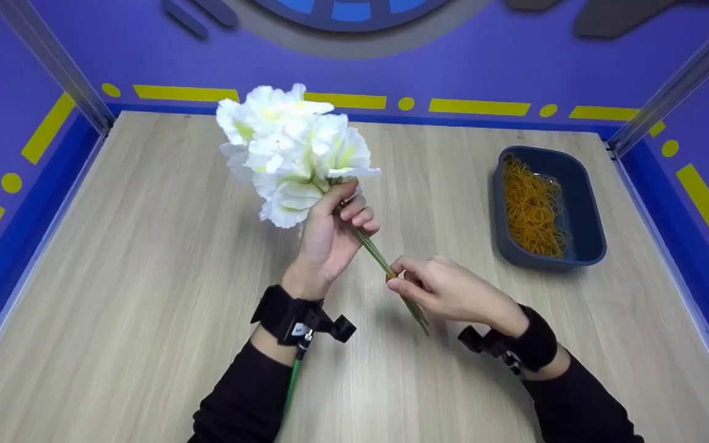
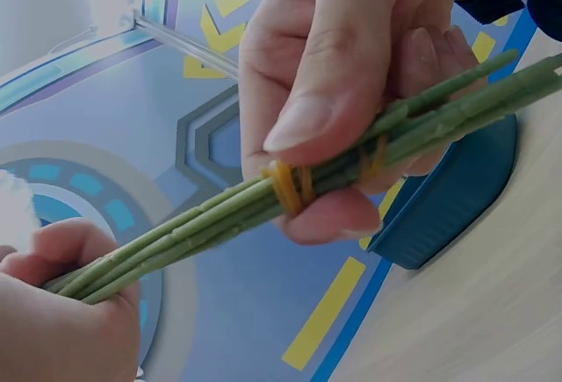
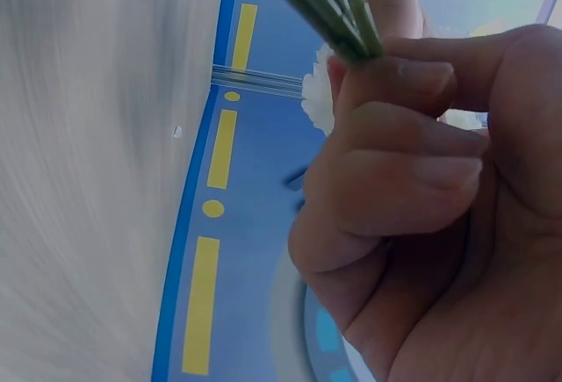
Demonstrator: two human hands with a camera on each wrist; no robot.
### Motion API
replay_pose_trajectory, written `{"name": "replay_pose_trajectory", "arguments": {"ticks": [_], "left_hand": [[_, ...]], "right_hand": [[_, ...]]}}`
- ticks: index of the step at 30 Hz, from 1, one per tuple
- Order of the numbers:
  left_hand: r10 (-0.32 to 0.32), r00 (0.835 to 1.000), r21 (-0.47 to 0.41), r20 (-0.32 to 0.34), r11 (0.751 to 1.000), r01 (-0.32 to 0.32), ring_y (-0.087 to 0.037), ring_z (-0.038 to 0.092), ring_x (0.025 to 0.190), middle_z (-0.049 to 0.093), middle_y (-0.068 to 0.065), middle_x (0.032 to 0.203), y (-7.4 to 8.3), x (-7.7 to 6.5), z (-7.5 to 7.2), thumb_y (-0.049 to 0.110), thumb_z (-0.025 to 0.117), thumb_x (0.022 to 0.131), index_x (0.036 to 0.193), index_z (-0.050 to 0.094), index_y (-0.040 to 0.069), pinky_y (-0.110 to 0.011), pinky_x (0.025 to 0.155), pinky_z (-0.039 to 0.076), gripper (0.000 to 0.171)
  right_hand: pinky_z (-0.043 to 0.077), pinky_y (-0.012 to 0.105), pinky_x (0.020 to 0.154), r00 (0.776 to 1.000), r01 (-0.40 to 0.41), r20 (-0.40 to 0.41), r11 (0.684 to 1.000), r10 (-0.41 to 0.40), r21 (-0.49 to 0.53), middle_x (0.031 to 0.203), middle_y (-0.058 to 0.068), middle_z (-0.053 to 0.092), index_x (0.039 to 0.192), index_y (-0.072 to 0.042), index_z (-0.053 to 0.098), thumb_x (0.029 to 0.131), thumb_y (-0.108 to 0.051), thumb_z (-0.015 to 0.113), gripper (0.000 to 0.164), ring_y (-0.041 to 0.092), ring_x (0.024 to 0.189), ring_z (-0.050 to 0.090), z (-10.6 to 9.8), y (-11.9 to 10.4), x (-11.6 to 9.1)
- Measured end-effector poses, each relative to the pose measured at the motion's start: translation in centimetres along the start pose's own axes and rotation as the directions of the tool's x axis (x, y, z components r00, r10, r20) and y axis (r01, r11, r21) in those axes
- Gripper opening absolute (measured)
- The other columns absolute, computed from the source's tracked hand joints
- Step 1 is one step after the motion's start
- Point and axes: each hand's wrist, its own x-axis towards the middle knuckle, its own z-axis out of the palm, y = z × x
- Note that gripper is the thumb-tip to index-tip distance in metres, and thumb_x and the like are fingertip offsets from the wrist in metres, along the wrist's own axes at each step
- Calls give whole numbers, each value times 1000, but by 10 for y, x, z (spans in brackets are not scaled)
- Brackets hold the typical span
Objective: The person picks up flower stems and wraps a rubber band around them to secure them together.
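The right hand [image 1: 447, 289] pinches the green stems [image 2: 219, 215] at a yellow rubber band [image 2: 288, 187] wrapped around them. The left hand [image 1: 330, 231] is curled round the same stems higher up, just below the white flowers [image 1: 290, 151]. The bunch is held above the wooden table [image 1: 145, 258], its long axis slanting from near right to far left, blooms pointing far left. A blue tray [image 1: 588, 203] of rubber bands sits at the right.

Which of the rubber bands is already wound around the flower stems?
The one rubber band pinched by the right hand is wound around the green stems; all the others lie loose in the blue tray.
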Motion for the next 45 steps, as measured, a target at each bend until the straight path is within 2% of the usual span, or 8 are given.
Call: {"name": "replay_pose_trajectory", "arguments": {"ticks": [6,11,15,19,24,28,35,45], "left_hand": [[7,1000,164,0,986,-7,-19,52,76,55,-2,82,-1,0,2,16,52,103,101,55,12,-34,76,45,6],[-38,999,372,1,927,35,-23,59,99,61,-8,113,-1,-3,3,25,53,103,136,50,8,-37,88,47,37],[-64,998,483,10,874,51,-25,59,113,59,-11,130,-1,-3,3,26,55,103,149,41,4,-39,95,45,53],[-94,996,545,-1,834,79,-28,54,124,56,-11,141,-1,-4,4,26,56,102,155,32,4,-44,103,41,62],[-142,990,619,-6,777,115,-28,48,132,40,-13,155,-2,-4,4,28,56,101,160,19,4,-48,111,35,73],[-171,985,661,5,740,125,-28,46,134,30,-13,161,-4,-3,3,27,54,103,160,20,4,-47,110,35,70],[-176,984,688,-14,713,137,-27,50,130,35,-10,160,-6,0,-2,26,54,104,157,29,1,-44,109,38,63],[-228,973,751,-39,635,179,-24,51,134,43,-10,156,-11,4,-11,30,54,104,152,38,-1,-38,112,37,59]], "right_hand": [[43,25,53,999,-12,-51,1000,13,9,70,-11,55,107,-11,62,107,-31,51,22,3,58,49,-2,0,0],[44,26,56,993,-37,-113,999,38,11,74,-9,55,108,-8,62,107,-28,52,22,5,60,49,-4,1,1],[43,26,56,985,-75,-155,997,80,36,76,-7,54,107,-7,62,107,-28,51,23,6,59,48,-5,3,1],[43,27,57,977,-123,-168,989,135,78,78,-5,55,108,-6,62,108,-30,50,26,7,60,48,-7,4,2],[43,27,58,966,-188,-158,974,207,125,77,-5,53,112,-5,62,108,-28,50,26,9,61,49,-8,6,2],[42,27,57,959,-214,-159,967,235,138,75,-5,52,112,-5,62,108,-27,50,26,10,62,49,-7,7,2],[44,27,58,959,-223,-139,960,247,167,75,-4,54,108,-5,61,108,-28,51,25,11,63,52,-3,13,4],[46,28,58,956,-237,-135,959,259,158,76,-4,56,99,-9,61,106,-29,54,22,11,65,53,14,24,10]]}}
